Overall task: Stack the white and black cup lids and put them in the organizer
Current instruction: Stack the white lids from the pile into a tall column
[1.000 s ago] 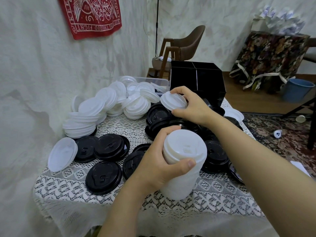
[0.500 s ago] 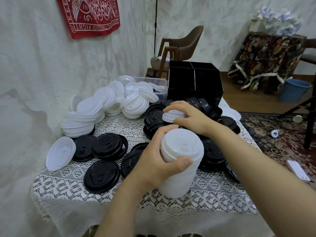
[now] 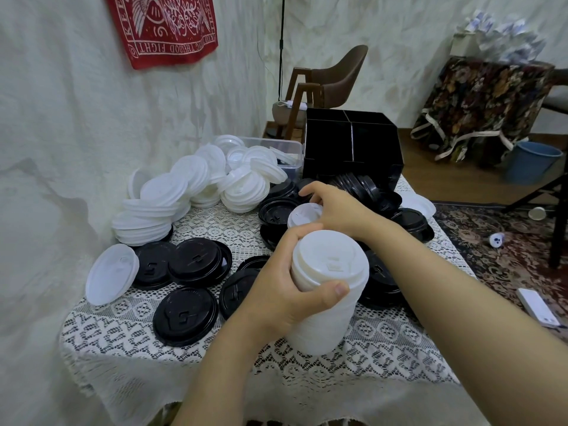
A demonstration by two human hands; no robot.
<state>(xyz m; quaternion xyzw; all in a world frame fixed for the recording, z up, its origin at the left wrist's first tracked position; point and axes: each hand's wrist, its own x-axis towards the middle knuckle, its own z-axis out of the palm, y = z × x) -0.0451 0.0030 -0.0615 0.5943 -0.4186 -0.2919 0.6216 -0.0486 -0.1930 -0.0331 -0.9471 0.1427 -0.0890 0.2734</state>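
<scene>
Left hand (image 3: 276,290) wraps fingers and thumb around tall white lid stack (image 3: 327,290), near table centre. Right hand (image 3: 335,207) pinches single white lid (image 3: 302,214) just behind it, above black lids (image 3: 278,207).

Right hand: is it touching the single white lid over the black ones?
Touching. In the head view the right hand pinches the single white lid at its rim, no gap.

White lids (image 3: 159,207), black lids (image 3: 185,316) — black organizer (image 3: 373,149), white lace tablecloth (image 3: 384,348).
</scene>
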